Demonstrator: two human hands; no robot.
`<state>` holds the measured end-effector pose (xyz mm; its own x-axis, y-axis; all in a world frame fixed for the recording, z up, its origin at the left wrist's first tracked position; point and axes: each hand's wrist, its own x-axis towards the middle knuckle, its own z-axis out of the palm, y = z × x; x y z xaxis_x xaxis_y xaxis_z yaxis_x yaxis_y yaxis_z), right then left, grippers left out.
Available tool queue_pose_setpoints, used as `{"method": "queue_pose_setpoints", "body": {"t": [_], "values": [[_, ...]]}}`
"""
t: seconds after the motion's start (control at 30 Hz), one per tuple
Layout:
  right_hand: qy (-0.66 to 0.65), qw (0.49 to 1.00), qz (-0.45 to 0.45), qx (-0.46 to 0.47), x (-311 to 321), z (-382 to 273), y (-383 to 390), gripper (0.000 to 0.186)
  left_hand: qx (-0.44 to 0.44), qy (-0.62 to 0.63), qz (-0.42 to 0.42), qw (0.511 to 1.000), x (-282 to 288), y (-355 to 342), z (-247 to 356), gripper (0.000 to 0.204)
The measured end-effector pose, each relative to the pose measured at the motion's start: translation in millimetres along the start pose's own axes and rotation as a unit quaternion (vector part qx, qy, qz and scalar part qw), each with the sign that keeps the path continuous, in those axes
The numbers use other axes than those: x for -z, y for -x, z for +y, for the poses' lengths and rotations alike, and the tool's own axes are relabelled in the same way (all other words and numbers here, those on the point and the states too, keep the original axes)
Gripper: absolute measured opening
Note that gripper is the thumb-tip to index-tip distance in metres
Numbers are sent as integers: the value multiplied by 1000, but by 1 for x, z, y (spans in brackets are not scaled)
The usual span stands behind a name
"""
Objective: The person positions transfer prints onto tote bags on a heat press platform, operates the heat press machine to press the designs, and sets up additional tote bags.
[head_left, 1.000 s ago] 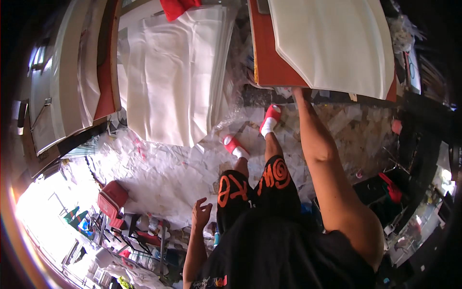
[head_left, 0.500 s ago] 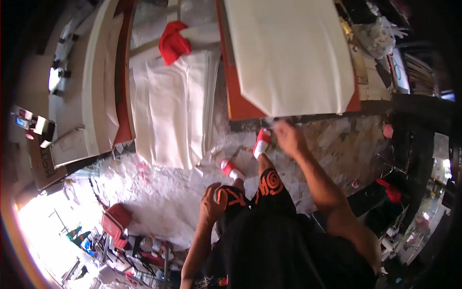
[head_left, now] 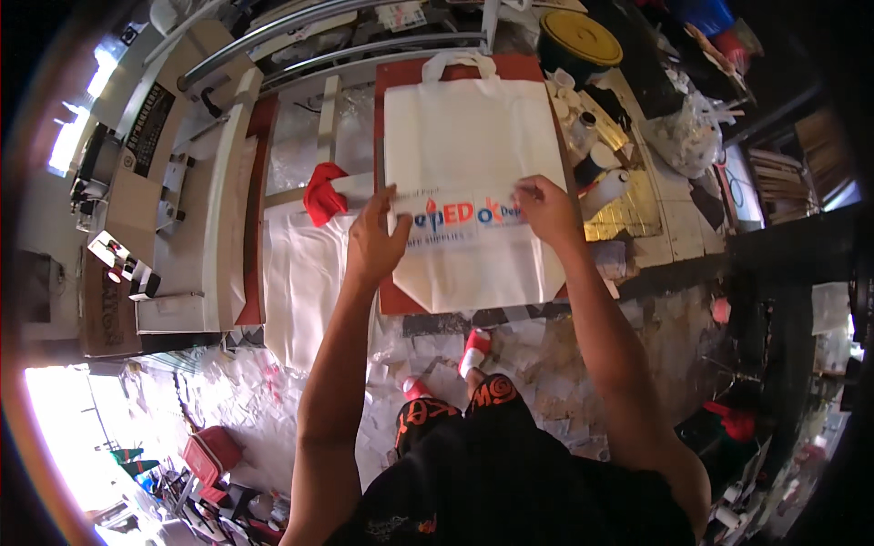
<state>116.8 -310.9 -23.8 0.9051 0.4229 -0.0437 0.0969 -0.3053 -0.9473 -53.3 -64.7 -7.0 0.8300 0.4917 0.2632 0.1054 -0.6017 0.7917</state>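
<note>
A white fabric tote bag (head_left: 464, 118) with looped handles lies flat on a red-brown board (head_left: 389, 296). Across its middle is a clear printed film (head_left: 464, 227) with red and blue lettering. My left hand (head_left: 373, 238) is at the film's left edge, thumb and fingers spread apart. At the upper right corner of the film, my right hand (head_left: 551, 211) has its fingertips pinched together on it. More white bags (head_left: 305, 273) hang in a stack over the bench edge to the left, with a red cloth (head_left: 325, 194) above them.
Bottles (head_left: 608, 187), jars and gold foil (head_left: 628, 218) crowd the right side of the bench. A yellow-lidded tub (head_left: 580, 38) stands behind them. Metal rails (head_left: 300, 36) cross the back. Scraps of film litter the floor (head_left: 637, 364).
My view has tilted up toward the bench. Both hands have come up from near my legs and the bench edge to above the bag, where the printed film now shows.
</note>
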Motion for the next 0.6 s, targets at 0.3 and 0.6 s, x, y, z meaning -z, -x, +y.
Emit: {"method": "queue_pose_setpoints", "body": {"t": [0.3,0.6], "values": [[166,983,78,14,18,33,-96,23,-127,-122,47,983,-94,-40,1,45],[126,991,40,23,36,27,-80,26,-96,-253,-27,962,-84,-24,-19,51]]}}
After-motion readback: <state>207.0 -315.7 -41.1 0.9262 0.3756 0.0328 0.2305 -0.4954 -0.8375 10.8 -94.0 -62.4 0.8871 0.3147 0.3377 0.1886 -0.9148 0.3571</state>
